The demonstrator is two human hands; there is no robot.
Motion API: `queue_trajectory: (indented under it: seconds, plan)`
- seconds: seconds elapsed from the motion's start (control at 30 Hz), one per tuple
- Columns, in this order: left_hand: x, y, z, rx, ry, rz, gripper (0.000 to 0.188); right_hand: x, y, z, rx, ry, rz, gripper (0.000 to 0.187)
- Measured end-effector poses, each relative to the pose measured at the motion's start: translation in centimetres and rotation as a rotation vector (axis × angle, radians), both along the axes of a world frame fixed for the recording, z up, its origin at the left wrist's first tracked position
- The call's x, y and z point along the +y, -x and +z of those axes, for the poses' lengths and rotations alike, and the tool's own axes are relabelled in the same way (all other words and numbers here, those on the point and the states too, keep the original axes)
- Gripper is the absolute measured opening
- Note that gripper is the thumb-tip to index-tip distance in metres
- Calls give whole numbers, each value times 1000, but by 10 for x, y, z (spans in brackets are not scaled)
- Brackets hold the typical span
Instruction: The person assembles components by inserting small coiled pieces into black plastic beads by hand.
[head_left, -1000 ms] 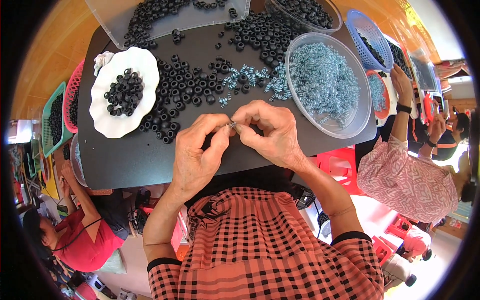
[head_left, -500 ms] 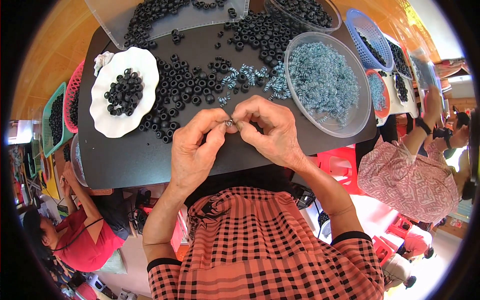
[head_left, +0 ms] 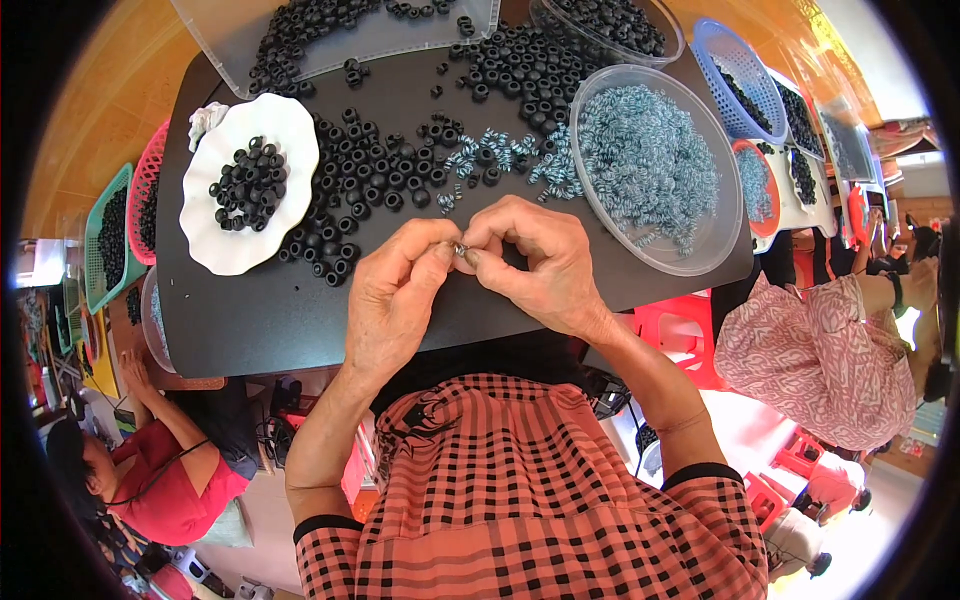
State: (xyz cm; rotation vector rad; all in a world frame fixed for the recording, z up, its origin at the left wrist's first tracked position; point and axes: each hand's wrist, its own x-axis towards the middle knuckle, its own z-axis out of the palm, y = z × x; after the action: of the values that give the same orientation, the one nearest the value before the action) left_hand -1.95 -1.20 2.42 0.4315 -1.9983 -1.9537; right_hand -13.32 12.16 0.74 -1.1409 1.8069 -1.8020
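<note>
My left hand [head_left: 395, 292] and my right hand [head_left: 537, 262] meet over the near part of the dark table [head_left: 270, 325], thumbs and forefingers pinched together. Between their tips is a small shiny coiled piece [head_left: 459, 248], like a small metal spring, mostly covered by the fingers. Just beyond the hands lie loose bluish metal springs [head_left: 495, 150] and a spread of black round pieces with holes [head_left: 375, 170]. To the right, a clear round tub [head_left: 727, 232] holds many more springs [head_left: 650, 160].
A white wavy-edged plate [head_left: 215, 252] with black pieces stands at left. A clear bin [head_left: 225, 60] and another clear tub [head_left: 675, 40] sit at the far side. Blue basket [head_left: 735, 60] at right. Co-workers sit at left [head_left: 190, 480] and right [head_left: 815, 360].
My hands stay almost in place, with small shifts of the fingers around the little piece. The co-worker at right has lowered an arm; the one at left has moved a hand slightly.
</note>
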Motion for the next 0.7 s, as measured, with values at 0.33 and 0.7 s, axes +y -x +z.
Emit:
queue_trajectory:
  seconds: [0.33,0.7]
  plan:
    - [2,-1,2,26,338,-7,13,2,1,-1,-40,-25,59,16]
    - [4,0,3,49,351,-7,10,-1,-3,1,29,27,-38,16]
